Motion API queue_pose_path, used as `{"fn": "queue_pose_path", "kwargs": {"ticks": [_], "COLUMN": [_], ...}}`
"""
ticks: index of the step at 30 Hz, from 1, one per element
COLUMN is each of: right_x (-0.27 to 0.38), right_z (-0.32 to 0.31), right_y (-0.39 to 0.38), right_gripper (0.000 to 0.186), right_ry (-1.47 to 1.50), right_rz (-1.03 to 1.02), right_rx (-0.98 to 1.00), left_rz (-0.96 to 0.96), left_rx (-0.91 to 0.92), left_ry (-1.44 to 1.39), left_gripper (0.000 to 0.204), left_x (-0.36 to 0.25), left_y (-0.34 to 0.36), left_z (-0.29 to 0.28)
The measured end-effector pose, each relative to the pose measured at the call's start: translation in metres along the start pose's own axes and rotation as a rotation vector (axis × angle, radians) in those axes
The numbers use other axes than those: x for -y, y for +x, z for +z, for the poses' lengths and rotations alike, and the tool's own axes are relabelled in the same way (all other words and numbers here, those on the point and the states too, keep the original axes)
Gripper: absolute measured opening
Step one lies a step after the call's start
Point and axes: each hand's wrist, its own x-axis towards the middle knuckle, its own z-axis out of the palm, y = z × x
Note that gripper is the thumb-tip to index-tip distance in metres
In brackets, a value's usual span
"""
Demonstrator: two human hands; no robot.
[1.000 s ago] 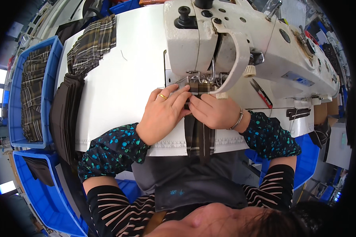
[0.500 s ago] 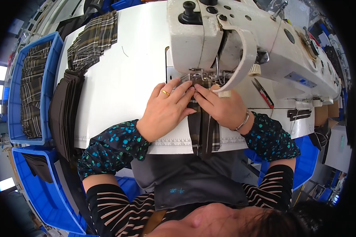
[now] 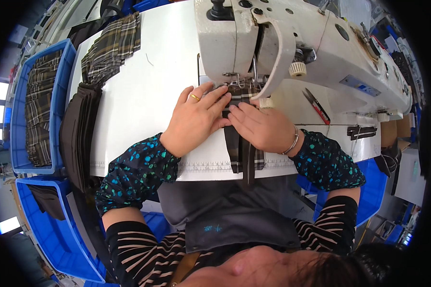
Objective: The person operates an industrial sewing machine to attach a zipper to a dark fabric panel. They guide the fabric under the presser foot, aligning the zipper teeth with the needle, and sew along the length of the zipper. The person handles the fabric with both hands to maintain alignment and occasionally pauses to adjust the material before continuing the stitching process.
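Observation:
A narrow strip of dark plaid fabric (image 3: pixel 239 153) lies on the white sewing table (image 3: pixel 143 95) and runs from the table's front edge up under the presser foot (image 3: pixel 238 86) of a cream sewing machine (image 3: pixel 292 43). My left hand (image 3: pixel 196 119), with a gold ring, lies flat on the strip's left side, fingertips close to the foot. My right hand (image 3: pixel 261 129), with a metal bangle at the wrist, presses the strip from the right. Both hands hold the fabric down just in front of the needle, which the machine head hides.
A pile of plaid pieces (image 3: pixel 110 48) and a stack of dark pieces (image 3: pixel 76 134) lie at the table's left. Blue bins (image 3: pixel 17 158) with more fabric stand left of the table. Red-handled snips (image 3: pixel 316 106) rest right of the machine's foot.
The strip has fed further under the foot, so less of it hangs over the front edge. Both hands have slid up toward the needle with it.

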Motion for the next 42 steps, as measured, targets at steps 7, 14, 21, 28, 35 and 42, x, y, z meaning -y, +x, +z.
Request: {"fn": "queue_pose_path", "kwargs": {"ticks": [7,14,21,28,35,42], "right_x": [0.015,0.043,0.049,0.055,0.015,-0.001], "right_z": [-0.017,-0.03,-0.027,-0.035,-0.07,-0.023], "right_y": [-0.021,-0.017,-0.027,-0.027,0.024,0.02], "right_gripper": [0.025,0.023,0.02,0.028,0.017,0.023], "right_ry": [0.065,0.048,0.084,0.114,0.407,0.083], "right_rz": [-0.128,-0.115,-0.141,-0.117,0.135,0.058], "right_rx": [0.003,0.011,-0.01,0.022,0.182,-0.192], "left_rz": [0.02,0.065,0.007,-0.035,-0.044,-0.05], "left_rx": [-0.041,-0.037,-0.024,-0.011,0.039,0.027], "left_ry": [-0.01,-0.075,-0.008,-0.003,0.005,-0.029], "left_gripper": [0.058,0.052,0.069,0.091,0.089,0.087], "left_x": [0.003,-0.001,-0.014,-0.015,-0.014,-0.014], "left_y": [0.0,-0.008,-0.011,-0.01,-0.01,-0.009], "left_z": [0.001,0.001,-0.007,-0.001,-0.006,-0.003]}}
